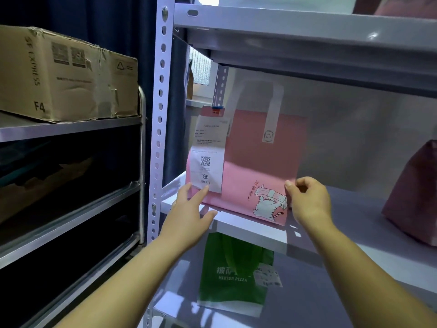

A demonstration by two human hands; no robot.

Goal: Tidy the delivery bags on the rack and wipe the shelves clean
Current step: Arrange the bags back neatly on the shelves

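One pink bag, upright on the shelf: our left hand rests flat-fingered on its lower corner, our right hand pinches its right edge; green bag below

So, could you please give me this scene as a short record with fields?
Pink bag: upright on the middle shelf, receipt numbered 366 on its front
Left hand: straight fingers against the bag's lower left
Right hand: pinches the bag's right edge
Green Mister Pizza bag: shelf below
Mauve bag: same shelf, far right
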